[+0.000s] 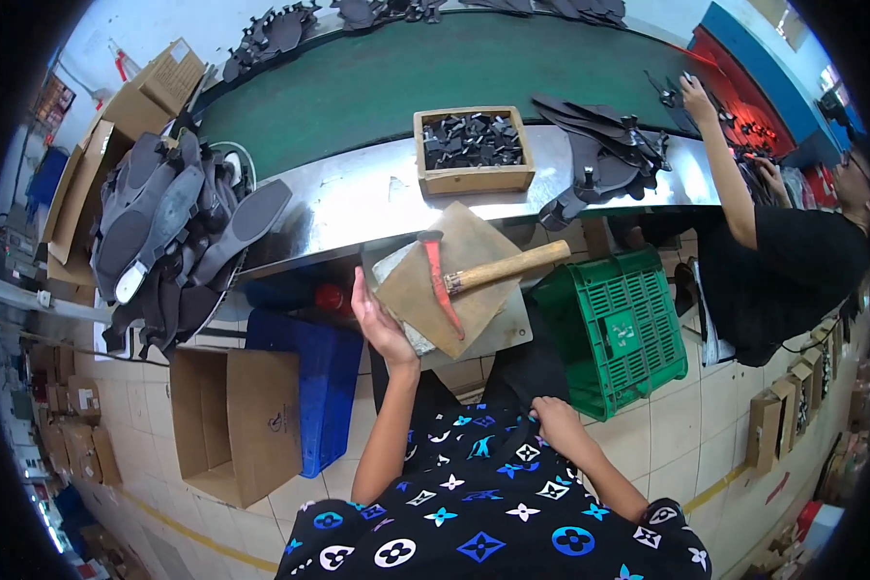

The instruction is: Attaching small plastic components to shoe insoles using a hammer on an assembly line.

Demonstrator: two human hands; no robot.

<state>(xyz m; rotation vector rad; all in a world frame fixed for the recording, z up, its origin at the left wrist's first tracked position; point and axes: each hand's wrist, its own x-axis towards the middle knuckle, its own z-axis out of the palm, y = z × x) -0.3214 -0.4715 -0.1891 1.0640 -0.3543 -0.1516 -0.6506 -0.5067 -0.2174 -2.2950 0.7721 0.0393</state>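
Observation:
In front of my lap a square tan board [403,291] lies turned on a grey metal plate [503,332]. A hammer with a red head [437,275] and a wooden handle [512,266] rests on the board. My left hand [385,324] lies against the board's left side, fingers stretched upward, gripping nothing that I can see. Low by my lap, my right hand [558,425] has its fingers curled on dark cloth at the hem of my patterned shirt [493,493]; the fingertips are partly hidden.
Beyond the board runs a metal ledge beside a green conveyor belt [358,87]. On the ledge stand a wooden box [478,180] of small black pieces and black shoe parts [604,159]. Soles [150,227] pile up left. A green crate [638,338] and co-worker [793,261] are right; cartons [261,406] left.

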